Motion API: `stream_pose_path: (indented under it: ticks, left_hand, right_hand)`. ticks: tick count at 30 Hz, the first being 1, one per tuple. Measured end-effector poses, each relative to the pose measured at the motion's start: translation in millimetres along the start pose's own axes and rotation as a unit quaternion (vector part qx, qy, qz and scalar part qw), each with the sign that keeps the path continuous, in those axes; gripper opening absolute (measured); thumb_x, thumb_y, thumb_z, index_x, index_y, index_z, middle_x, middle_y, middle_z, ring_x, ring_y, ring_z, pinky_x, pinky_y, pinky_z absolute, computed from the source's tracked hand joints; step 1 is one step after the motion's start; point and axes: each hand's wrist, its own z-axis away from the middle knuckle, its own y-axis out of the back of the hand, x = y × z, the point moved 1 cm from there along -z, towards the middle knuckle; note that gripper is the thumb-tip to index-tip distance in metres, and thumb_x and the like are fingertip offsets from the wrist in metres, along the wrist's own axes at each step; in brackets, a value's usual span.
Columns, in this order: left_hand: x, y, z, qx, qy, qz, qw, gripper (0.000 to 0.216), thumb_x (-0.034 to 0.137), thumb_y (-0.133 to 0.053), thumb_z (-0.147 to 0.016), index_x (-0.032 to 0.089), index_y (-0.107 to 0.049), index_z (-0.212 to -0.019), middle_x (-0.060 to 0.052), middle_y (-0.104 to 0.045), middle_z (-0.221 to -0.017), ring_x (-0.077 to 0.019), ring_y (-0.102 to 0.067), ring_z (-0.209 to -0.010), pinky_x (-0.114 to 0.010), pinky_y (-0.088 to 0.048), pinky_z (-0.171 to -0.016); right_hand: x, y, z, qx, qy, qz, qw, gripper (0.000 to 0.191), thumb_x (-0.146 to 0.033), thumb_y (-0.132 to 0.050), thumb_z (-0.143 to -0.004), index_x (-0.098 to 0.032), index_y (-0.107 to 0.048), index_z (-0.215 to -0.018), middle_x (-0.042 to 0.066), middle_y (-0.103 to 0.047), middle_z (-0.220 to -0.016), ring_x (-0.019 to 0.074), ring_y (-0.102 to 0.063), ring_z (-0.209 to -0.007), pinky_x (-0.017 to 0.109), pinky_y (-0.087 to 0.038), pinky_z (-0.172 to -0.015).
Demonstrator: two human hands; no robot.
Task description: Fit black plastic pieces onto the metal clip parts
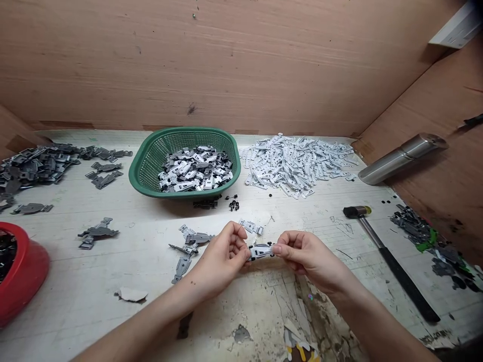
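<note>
Between my two hands is a small white and grey toy race car (261, 251) with black wheels, held just above the table. My left hand (231, 249) pinches its left end between thumb and fingers. The thumb and forefinger of my right hand (298, 252) close on its other end, where small black wheels show. Right behind the car lies a loose grey-white car part (251, 227). Several grey chassis pieces (196, 238) rest beside my left wrist. My fingertips hide the ends of the car.
A green basket (138, 176) holds many assembled toy cars. White car parts (298, 161) are heaped to its right, grey chassis (45, 163) to its left. A hammer (392, 266) and metal cylinder (400, 158) lie right; a red container (28, 281) stands left. Cardboard walls (226, 70) enclose the table.
</note>
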Motion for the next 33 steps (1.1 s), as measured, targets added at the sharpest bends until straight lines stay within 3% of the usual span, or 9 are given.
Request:
stream_pose_path:
  ticks: [7, 11, 16, 26, 30, 33]
  left_hand:
    - [0, -1, 0, -0.021, 0.003, 0.064, 0.998, 0.018, 0.021, -0.054, -0.078, 0.022, -0.037, -0.085, 0.004, -0.045, -0.074, -0.0099, -0.051, -0.064, -0.026, -0.045, -0.063]
    - [-1, 0, -1, -0.026, -0.004, 0.057, 0.998, 0.017, 0.021, -0.053, -0.079, 0.022, -0.037, -0.086, 0.004, -0.044, -0.075, -0.0094, -0.05, -0.064, -0.024, -0.042, -0.061]
    - [-1, 2, -1, -0.029, -0.018, 0.025, 0.999, 0.015, 0.02, -0.051, -0.081, 0.022, -0.037, -0.087, 0.004, -0.043, -0.074, -0.0094, -0.045, -0.065, -0.022, -0.037, -0.059]
    - [-3, 3, 0, -0.026, -0.035, 0.013, 0.999, 0.011, 0.023, -0.049, -0.083, 0.023, -0.039, -0.088, 0.004, -0.043, -0.074, -0.0094, -0.043, -0.067, -0.021, -0.036, -0.061]
    - [-2, 2, 0, 0.008, -0.02, -0.012, 1.0, 0.015, 0.031, -0.049, -0.083, 0.023, -0.044, -0.094, 0.003, -0.047, -0.077, -0.0105, -0.046, -0.069, -0.022, -0.039, -0.062]
    - [0, -2, 0, -0.034, 0.023, -0.05, 0.998, 0.024, 0.038, -0.054, -0.08, 0.019, -0.05, -0.094, 0.003, -0.05, -0.068, -0.0103, -0.047, -0.059, -0.021, -0.037, -0.054]
  right_hand:
    - [3, 5, -10, -0.024, -0.017, -0.059, 0.998, 0.033, -0.033, -0.077, -0.061, -0.015, -0.05, -0.063, -0.008, -0.042, -0.048, 0.0018, -0.03, -0.04, 0.016, -0.017, -0.037]
    - [10, 10, -14, -0.087, -0.049, -0.05, 0.994, 0.028, -0.034, -0.073, -0.068, -0.013, -0.059, -0.08, -0.002, -0.058, -0.054, 0.0053, -0.047, -0.042, 0.015, -0.032, -0.039]
    - [19, 14, -17, -0.119, -0.063, -0.052, 0.99, 0.024, -0.033, -0.07, -0.072, -0.011, -0.061, -0.076, 0.004, -0.067, -0.059, 0.0078, -0.058, -0.046, 0.016, -0.043, -0.046]
    - [23, 9, -17, -0.107, 0.008, -0.054, 0.993, 0.023, -0.031, -0.069, -0.073, -0.013, -0.055, -0.071, 0.0, -0.062, -0.057, 0.0061, -0.054, -0.046, 0.015, -0.039, -0.045]
    - [20, 2, -13, -0.076, 0.038, -0.021, 0.996, 0.027, -0.038, -0.067, -0.074, -0.015, -0.053, -0.072, -0.002, -0.058, -0.059, 0.0056, -0.05, -0.046, 0.015, -0.035, -0.043]
    - [20, -9, -8, -0.073, 0.065, 0.005, 0.995, 0.029, -0.041, -0.064, -0.076, -0.015, -0.051, -0.073, -0.003, -0.054, -0.058, 0.0058, -0.048, -0.048, 0.016, -0.036, -0.045]
